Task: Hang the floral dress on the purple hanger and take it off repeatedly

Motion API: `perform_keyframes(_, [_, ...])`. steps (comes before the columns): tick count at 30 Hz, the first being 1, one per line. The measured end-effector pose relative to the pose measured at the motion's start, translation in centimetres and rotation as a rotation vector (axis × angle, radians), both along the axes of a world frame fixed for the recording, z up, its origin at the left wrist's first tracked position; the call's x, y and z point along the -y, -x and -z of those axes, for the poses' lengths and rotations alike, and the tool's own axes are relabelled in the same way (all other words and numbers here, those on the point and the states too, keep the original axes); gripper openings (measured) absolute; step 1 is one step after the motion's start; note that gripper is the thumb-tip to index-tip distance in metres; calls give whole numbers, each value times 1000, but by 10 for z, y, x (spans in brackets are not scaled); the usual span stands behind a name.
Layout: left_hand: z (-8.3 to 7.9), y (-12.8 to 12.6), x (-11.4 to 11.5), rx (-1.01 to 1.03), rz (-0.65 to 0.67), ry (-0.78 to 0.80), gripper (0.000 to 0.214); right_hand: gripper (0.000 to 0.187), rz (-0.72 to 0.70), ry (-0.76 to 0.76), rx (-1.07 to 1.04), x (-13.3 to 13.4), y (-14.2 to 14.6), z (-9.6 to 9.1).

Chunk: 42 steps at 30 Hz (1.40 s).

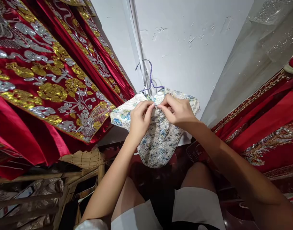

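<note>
A small white dress with a blue floral print hangs on a purple wire hanger, hooked on a white pipe against the wall. My left hand and my right hand meet at the dress's collar. Both pinch the fabric just below the hanger, fingertips almost touching each other. What lies between the fingertips is too small to make out. My forearms reach up from the bottom of the view.
Red garments with gold and silver embroidery hang close on the left. More red embroidered cloth hangs on the right. A wooden frame stands at lower left. A white wall is behind the dress.
</note>
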<state>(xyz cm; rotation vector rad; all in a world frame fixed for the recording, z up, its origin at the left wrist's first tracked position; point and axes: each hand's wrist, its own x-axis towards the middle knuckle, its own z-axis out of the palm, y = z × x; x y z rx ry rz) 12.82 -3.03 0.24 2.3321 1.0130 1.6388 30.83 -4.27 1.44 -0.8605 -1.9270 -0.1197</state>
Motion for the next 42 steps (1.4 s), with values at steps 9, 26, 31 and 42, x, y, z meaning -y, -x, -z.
perform_keyframes(9, [-9, -12, 0, 170, -68, -14, 22, 19, -5, -392, 30, -37, 10, 30])
perform_keyframes(26, [-3, -15, 0, 54, -161, -135, 18, 17, 29, 213, -501, -13, 44, 51])
perform_keyframes(31, [-6, -30, 9, 100, -67, -109, 17, 39, -263, 485, -985, 0, 37, 34])
perform_keyframes(42, [-8, -17, 8, 4, -132, -65, 17, 45, -438, 735, -939, -12, 37, 44])
